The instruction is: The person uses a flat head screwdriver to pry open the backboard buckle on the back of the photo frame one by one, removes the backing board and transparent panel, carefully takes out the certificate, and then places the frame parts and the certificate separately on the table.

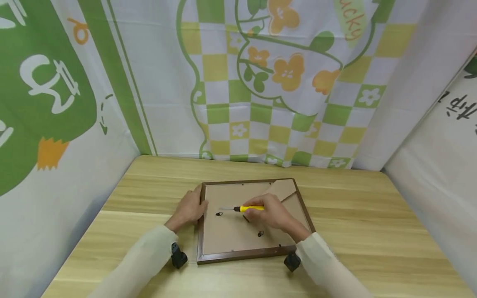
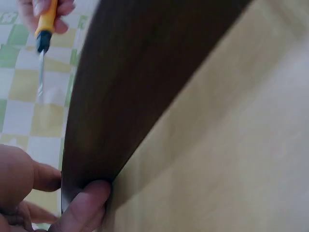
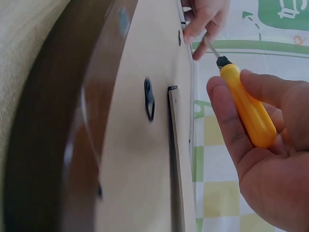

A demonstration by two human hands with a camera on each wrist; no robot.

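Note:
A dark brown picture frame point(image 1: 242, 255) lies face down on the table, its tan backing board point(image 1: 232, 236) upward. My left hand point(image 1: 189, 208) grips the frame's left edge, with fingertips against the outer side in the left wrist view. Above the board, my right hand point(image 1: 270, 211) holds a yellow-handled screwdriver point(image 3: 246, 104). Its thin metal shaft points left, over or near a small black hanging ring point(image 1: 219, 214); I cannot tell whether the tip touches anything. A second hanging ring point(image 3: 149, 99) sits below the right hand. The stand leg point(image 1: 286, 187) is partly hidden behind that hand.
The wooden table point(image 1: 372, 231) extends on both sides of the frame. Behind it hangs a checked, flowered curtain point(image 1: 268, 103), with more printed cloth at left and right. A small black camera point(image 1: 179, 256) is strapped at the left wrist, another point(image 1: 292, 261) at the right.

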